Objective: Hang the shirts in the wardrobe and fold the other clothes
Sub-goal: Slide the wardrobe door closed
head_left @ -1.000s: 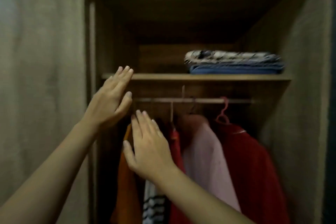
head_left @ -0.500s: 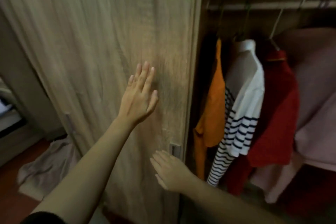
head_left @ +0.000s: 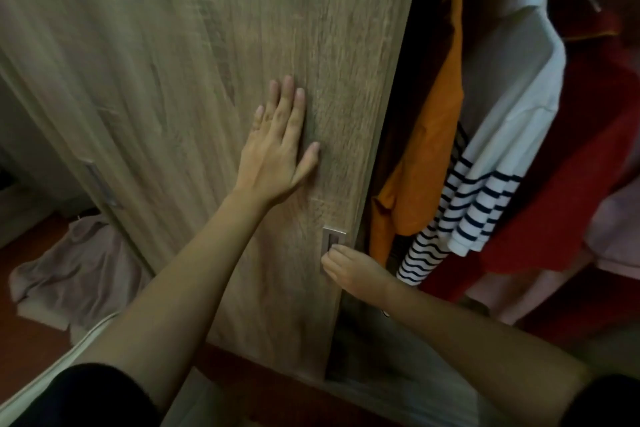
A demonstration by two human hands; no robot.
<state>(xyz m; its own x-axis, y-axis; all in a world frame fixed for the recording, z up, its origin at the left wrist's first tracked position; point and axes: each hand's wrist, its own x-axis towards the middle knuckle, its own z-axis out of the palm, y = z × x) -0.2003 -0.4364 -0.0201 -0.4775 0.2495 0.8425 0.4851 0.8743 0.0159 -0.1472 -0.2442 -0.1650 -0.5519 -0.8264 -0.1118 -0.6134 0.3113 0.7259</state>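
Observation:
My left hand [head_left: 277,152] presses flat, fingers straight, on the wooden sliding door [head_left: 207,45] of the wardrobe. Lower down, my right hand [head_left: 353,270] has its fingertips hooked into the door's recessed metal handle [head_left: 332,236] at the door's right edge. In the open section to the right hang an orange shirt [head_left: 429,156], a white shirt with navy stripes [head_left: 502,149], a red shirt [head_left: 571,166] and a pink garment [head_left: 613,229]. The rail and hangers are mostly cut off at the top.
A pale crumpled garment [head_left: 69,270] lies on the reddish floor at lower left. A second door with its own metal handle [head_left: 100,184] stands behind at left. The wardrobe's bottom edge runs across near my forearms.
The view dropped from the upper shelf and rail to the door. My left hand came to rest flat on the door, and my right hand reached the recessed handle.

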